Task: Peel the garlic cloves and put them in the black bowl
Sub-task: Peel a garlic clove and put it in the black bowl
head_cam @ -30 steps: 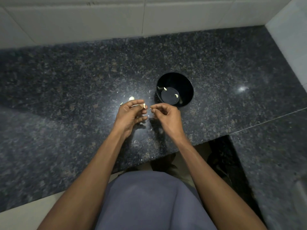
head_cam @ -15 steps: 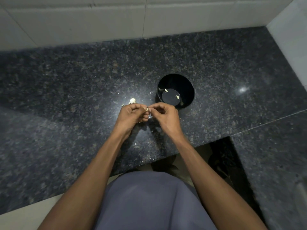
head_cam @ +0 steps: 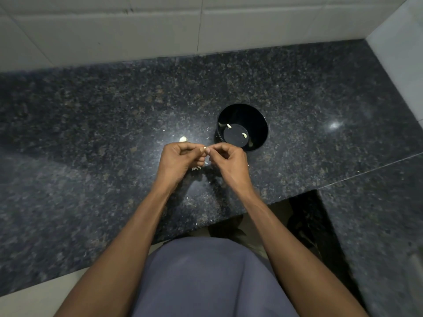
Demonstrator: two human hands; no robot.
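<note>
1. Both of our hands meet just on the near side of the black bowl (head_cam: 242, 126): the left hand (head_cam: 177, 160) has its fingers curled in and pinches a small pale garlic clove (head_cam: 203, 149) between thumb and forefinger.
2. Our right hand (head_cam: 229, 162) comes in from the bowl's side, fingers bent, its thumb and forefinger tip closed on the same clove, so the two hands touch at the fingertips (the clove is mostly hidden between them, only a pale end shows).
3. We see the bowl standing upright on the dark speckled counter (head_cam: 91, 124), just beyond the right hand and apart from it.
4. Inside the bowl lie peeled cloves (head_cam: 245, 135): one near the bowl's far-left wall, one on its flat floor toward the right, and a dimmer pale shape against the near-right wall that we cannot make out for sure.
5. Left of the bowl, just past the left hand's knuckles, another pale clove (head_cam: 183, 139) rests on the counter.
6. Bits of pale skin (head_cam: 196, 168) lie on the counter under our hands, nearer to us than the bowl, with a few tiny flecks between the hands and the bowl's left side.
7. Beyond the bowl, white wall tiles (head_cam: 160, 30) rise from the counter's far edge.
8. Nearer than the bowl, below our forearms, a grey-blue garment (head_cam: 206, 277) fills the bottom of the view.
</note>
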